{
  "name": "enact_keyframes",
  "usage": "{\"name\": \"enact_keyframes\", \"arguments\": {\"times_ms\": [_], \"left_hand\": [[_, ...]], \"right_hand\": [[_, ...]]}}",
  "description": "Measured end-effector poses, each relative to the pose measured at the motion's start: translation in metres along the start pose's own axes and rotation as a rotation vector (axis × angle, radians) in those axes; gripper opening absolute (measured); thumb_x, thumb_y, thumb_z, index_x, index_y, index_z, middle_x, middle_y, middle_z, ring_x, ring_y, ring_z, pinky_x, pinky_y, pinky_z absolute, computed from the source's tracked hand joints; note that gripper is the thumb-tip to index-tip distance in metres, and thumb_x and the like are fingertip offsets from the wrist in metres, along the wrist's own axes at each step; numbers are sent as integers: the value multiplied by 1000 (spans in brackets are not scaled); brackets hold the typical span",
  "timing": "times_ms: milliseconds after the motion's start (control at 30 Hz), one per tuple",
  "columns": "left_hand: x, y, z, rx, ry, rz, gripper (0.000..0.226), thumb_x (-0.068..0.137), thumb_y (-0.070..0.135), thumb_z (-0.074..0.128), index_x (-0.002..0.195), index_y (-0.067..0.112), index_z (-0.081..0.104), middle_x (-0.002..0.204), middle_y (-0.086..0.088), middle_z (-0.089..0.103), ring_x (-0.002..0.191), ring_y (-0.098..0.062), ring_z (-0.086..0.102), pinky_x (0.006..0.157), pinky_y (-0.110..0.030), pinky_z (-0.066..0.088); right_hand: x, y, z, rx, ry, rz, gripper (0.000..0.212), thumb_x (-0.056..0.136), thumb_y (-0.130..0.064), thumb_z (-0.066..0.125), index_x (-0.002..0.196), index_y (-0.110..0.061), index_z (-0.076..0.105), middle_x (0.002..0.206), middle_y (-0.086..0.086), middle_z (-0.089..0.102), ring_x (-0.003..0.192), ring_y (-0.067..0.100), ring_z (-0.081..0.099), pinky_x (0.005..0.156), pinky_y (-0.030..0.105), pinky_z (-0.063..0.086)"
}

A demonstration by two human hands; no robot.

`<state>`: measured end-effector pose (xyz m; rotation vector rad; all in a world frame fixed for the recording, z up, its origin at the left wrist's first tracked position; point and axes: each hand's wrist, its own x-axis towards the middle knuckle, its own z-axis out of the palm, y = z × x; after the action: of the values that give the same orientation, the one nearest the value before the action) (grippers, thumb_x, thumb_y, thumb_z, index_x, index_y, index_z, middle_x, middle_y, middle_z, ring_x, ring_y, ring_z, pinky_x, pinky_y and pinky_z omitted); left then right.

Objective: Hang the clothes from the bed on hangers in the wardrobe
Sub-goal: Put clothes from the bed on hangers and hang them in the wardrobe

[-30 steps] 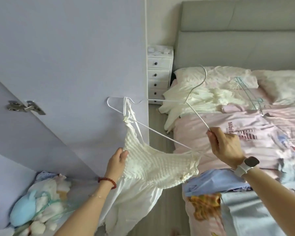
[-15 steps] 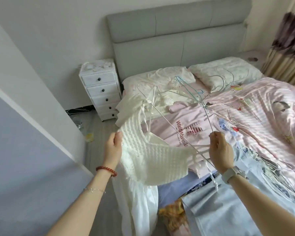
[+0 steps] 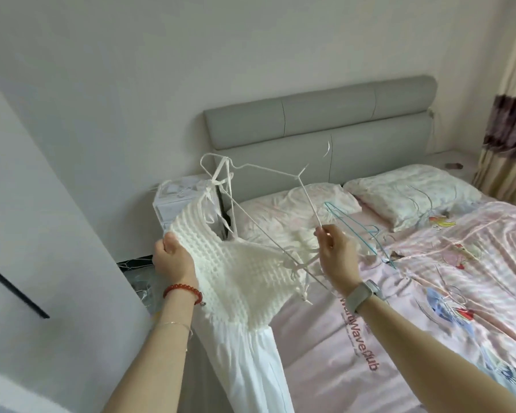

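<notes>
dress [image 3: 236, 275] raised | hanger [image 3: 280, 180] lifted higher | view shifted right

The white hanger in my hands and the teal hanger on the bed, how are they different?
The white hanger is held up in the air, pinched by the right hand; the teal hanger lies loose on the bed. The white hanger carries one strap of the white dress, whose bodice the left hand grips; the teal hanger carries nothing. Both are thin wire hangers.

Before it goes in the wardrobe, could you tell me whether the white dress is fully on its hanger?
Only partly: one strap of the white dress loops the white hanger; the other dangles loose.
</notes>
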<state>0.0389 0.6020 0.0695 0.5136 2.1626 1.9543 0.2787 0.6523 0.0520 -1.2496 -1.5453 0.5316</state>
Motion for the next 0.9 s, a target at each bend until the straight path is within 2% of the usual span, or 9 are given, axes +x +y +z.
{"name": "enact_keyframes", "arguments": {"times_ms": [100, 233, 267, 367, 467, 567, 700, 800, 900], "left_hand": [[44, 17, 7, -148, 124, 9, 28, 97, 29, 37, 86, 6, 47, 81, -8, 50, 75, -21, 44, 68, -27, 37], [100, 69, 41, -287, 152, 212, 22, 96, 21, 42, 80, 6, 45, 65, 5, 40, 61, -12, 38, 59, -24, 36], [110, 78, 54, -290, 123, 246, 23, 95, 21, 43, 78, 6, 43, 63, 6, 38, 58, -9, 36, 57, -23, 34], [126, 96, 101, -293, 23, 311, 31, 94, 20, 45, 65, 14, 39, 59, 5, 33, 55, -9, 30, 56, -24, 30], [127, 99, 162, -289, -99, 312, 33, 95, 20, 46, 63, 21, 38, 60, 5, 36, 55, -7, 32, 54, -20, 31], [117, 105, 236, -259, -225, 319, 32, 95, 21, 46, 64, 22, 41, 62, 7, 39, 57, -5, 35, 58, -23, 33], [89, 130, 343, -300, -399, 374, 41, 94, 18, 48, 58, 21, 29, 50, 11, 30, 48, -4, 27, 53, -23, 24], [63, 139, 416, -300, -583, 428, 42, 94, 20, 49, 58, 22, 28, 43, 13, 32, 47, -5, 26, 52, -23, 23], [38, 111, 475, -121, -757, 447, 42, 93, 23, 51, 57, 21, 30, 51, 9, 29, 48, -6, 27, 51, -24, 24]], "right_hand": [[23, -19, 43, 92, -66, 28, 20, 95, -15, 47, 87, -2, 60, 60, 1, 51, 55, 20, 45, 54, 36, 36], [75, -49, 92, 228, -55, 15, 21, 95, -16, 45, 85, -3, 58, 55, 0, 48, 48, 9, 39, 50, 25, 31], [88, -53, 100, 250, -41, 8, 22, 95, -16, 45, 84, -2, 57, 55, 0, 47, 46, 8, 38, 49, 23, 30], [130, -47, 110, 298, 13, 8, 21, 96, -16, 45, 84, -3, 57, 57, 3, 49, 49, 11, 38, 52, 30, 31], [176, -15, 107, 272, 104, 39, 23, 95, -15, 46, 82, -1, 57, 52, -4, 40, 48, 12, 34, 52, 27, 29], [222, 32, 85, 222, 211, 92, 24, 95, -16, 46, 81, 0, 58, 51, -4, 39, 47, 12, 36, 55, 32, 28], [279, 93, 40, 138, 377, 109, 23, 95, -18, 46, 86, -3, 61, 57, 1, 48, 52, 11, 41, 57, 29, 31], [314, 134, 7, 68, 494, 110, 24, 93, -20, 44, 88, -5, 62, 55, -7, 44, 49, 1, 44, 52, 21, 31], [329, 184, -14, -34, 522, 150, 25, 94, -19, 44, 90, -3, 62, 60, -1, 48, 56, 8, 45, 55, 27, 30]]}}
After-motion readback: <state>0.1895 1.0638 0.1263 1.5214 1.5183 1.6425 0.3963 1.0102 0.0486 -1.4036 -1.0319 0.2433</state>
